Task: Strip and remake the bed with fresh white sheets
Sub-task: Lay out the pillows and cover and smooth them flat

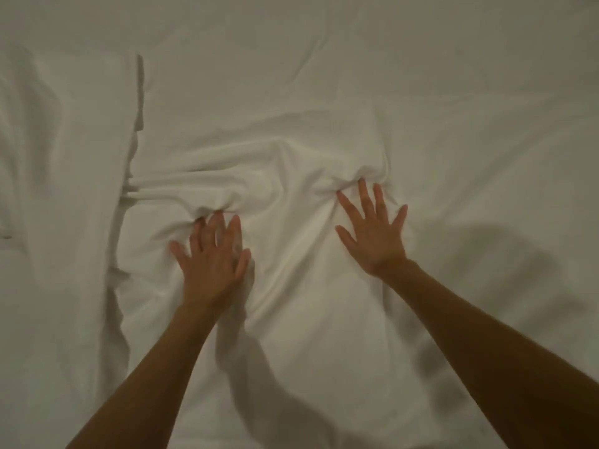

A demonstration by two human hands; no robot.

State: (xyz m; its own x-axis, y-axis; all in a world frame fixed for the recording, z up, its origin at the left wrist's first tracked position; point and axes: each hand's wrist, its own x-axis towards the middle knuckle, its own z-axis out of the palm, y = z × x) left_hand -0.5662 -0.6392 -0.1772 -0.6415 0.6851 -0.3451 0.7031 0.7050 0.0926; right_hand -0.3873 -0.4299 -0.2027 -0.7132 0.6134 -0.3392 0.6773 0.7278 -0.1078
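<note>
Both palms down on the wrinkled white cotton bed sheet point(324, 157), which covers the whole view; the mattress beneath is not visible anywhere.

Left hand point(212, 257): flat, fingers straight and held fairly close, thumb out to the side. Its fingertips point(223, 218) press into a bunch of gathered cloth. It holds nothing; it only bears down.

Right hand point(372, 231): flat, fingers spread wide apart, palm on the cloth. Its longest fingertips point(361, 183) touch a second knot of folds. It pinches nothing either.

Reason for this posture, as I judge it: spread palms give friction over a broad patch, so I can slide the fabric outward and work the slack out without lifting it. A raised ridge of cloth point(285, 163) sits just beyond and between the two hands, which suggests the slack is gathering ahead of my push.

To the left, a separate folded white layer of cloth with a hemmed edge point(64, 157) lies over the sheet. Its long edge runs down past my left hand, near but not touching. I cannot tell whether it is a turned-back part of the same sheet or another piece.

Surface: soft and yielding, creased in long diagonals. Light is dim and warm, and my forearms cast shadows at lower right. No wall, floor or bed frame shows.

Judgement: the stripping looks finished, and I am smoothing the fresh sheet.
</note>
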